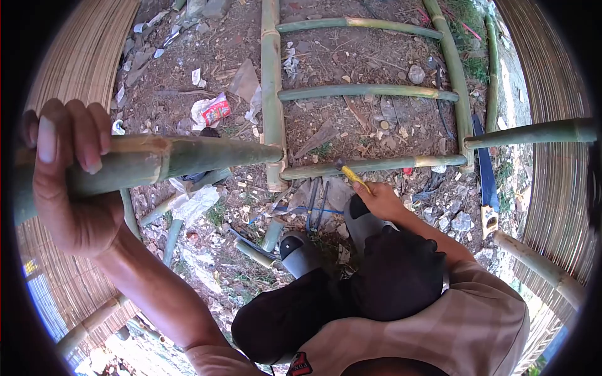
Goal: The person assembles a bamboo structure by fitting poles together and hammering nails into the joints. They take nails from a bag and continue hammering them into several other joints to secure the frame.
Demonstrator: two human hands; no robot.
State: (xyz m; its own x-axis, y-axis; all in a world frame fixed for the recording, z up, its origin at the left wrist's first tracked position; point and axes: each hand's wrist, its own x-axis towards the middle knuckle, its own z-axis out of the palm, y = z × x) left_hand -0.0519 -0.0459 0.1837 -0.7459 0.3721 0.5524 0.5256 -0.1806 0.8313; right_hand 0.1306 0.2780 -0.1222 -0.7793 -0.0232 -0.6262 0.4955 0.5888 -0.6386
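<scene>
Green bamboo pole [213, 152] left of frame [271, 75], long axis sideways, narrow end meeting frame's left upright near bottom. Left hand [63, 210] nearest pole, fingers clamped around its outer part. Right hand [382, 200] just below frame's bottom rung [407, 163], fingers closed on yellow tool [355, 178]; tip at rung, contact unclear. Saw [486, 175] right of frame; open ground [370, 59] between rungs.

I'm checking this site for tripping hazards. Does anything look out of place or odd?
Yes: a red-and-white wrapper and a crumpled whitish sheet lie on the ground, looking stray in a work area. The handsaw also seems laid down there, beside the bamboo frame, where it might get stepped on.
</scene>
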